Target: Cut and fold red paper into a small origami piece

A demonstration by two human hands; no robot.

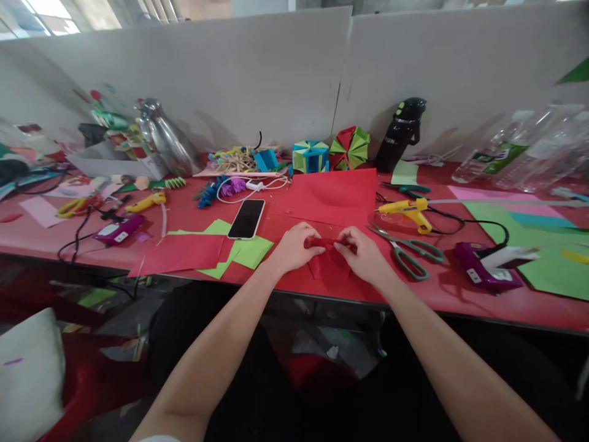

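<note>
Between my two hands, close to the table's front edge, is a folded piece of red paper [329, 265]. My left hand [298, 247] pinches its upper left part with thumb and fingers. On the other side my right hand [361, 250] pinches the upper right part the same way. The paper's top edge is bent up between the fingertips, and its lower part lies against the red table. Just behind the hands lies a large red sheet [334, 195]. Green-handled scissors [409, 250] rest to the right of my right hand.
A phone [246, 219] lies left over green sheets [253, 253] and red sheets [184, 255]. Right are a yellow glue gun [407, 212] and a purple power socket [486, 267]. A black bottle [400, 135], paper models [310, 158] and a steel jug [168, 138] stand along the partition.
</note>
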